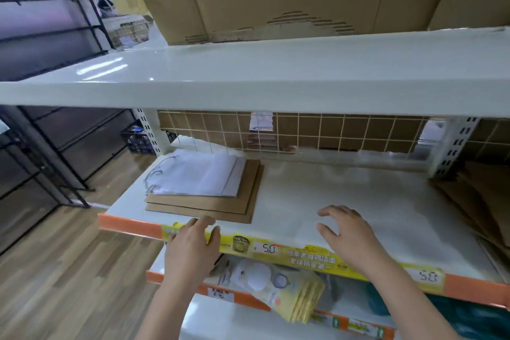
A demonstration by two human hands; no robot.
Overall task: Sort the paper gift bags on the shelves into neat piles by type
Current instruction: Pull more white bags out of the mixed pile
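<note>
Between picks, by the look of it: both hands over the front of the middle shelf (pixel 345 196), neither holding a bag. Left hand (pixel 193 243) spread loosely at the shelf lip, fingertips just short of the kraft paper bags (pixel 242 203), nothing gripped. Right hand (pixel 347 232) hovering over bare shelf surface, fingers relaxed and apart, likewise carrying nothing. One pile already formed at the left end of that shelf: white paper bags with twisted cord handles (pixel 193 176) lying flat on top of the brown kraft ones, so two types stacked together and probably yet to be separated. More brown bags (pixel 480 201) slumped loosely at the far right of the same shelf, untidy and likely next in line; reaching there calls for a long stretch of the right hand and a flat two-handed lift to keep sheets square. Yellow price strip (pixel 289 254) along the shelf edge printed with "5.0" twice and Chinese characters, too blurred to read with confidence. Yellow patterned bags (pixel 298 298) on the shelf below.
</note>
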